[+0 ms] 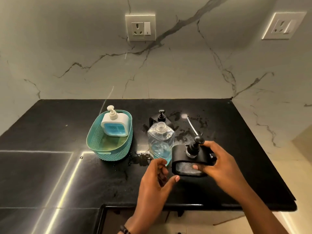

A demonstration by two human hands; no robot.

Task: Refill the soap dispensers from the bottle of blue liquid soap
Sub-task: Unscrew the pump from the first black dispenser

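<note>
Clear plastic forms the soap bottle (pixel 160 142) at the middle of the frame; it stands uncapped on the black worktop (pixel 50 174) with blue liquid only in its lower part. Just right of it, touching or nearly so, a black dispenser (pixel 190 159) sits with its pump head on; its front window looks grey and I cannot tell the fill level. A 2nd black dispenser (pixel 161 116) stands behind the bottle, mostly hidden by it. In the left-centre, a teal basket (pixel 108 154) holds a white dispenser (pixel 115 124) whose window shows blue liquid.

The right hand (pixel 217 164) grips the near black dispenser, fingers curled over its top and right side, thumb across the front window. The left hand (pixel 157 179) is at the bottle's base with fingers loosely curled; blur keeps me from telling whether they hold the bottle.

Wet patches (pixel 185 132) spread over the worktop behind and around the bottle. The worktop's front edge runs just below the hands and steps down at lower left; bare surface lies left of the basket and at far right. A thin pale streak (pixel 192 126) on the wet area is hard to identify. 2 wall sockets (pixel 140 27) sit on the marble wall above.
</note>
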